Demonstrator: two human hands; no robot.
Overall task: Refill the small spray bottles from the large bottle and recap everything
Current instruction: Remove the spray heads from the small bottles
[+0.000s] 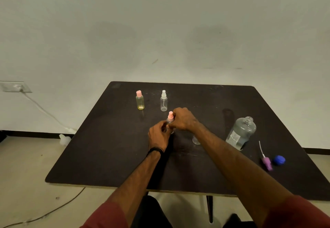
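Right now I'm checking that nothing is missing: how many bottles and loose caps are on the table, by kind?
Small bottles: 4: yellow, clear, pink-topped in hands, one partly hidden behind the right arm
Large bottle: 1
Loose purple spray top: 1
Loose blue cap: 1
Total: 7
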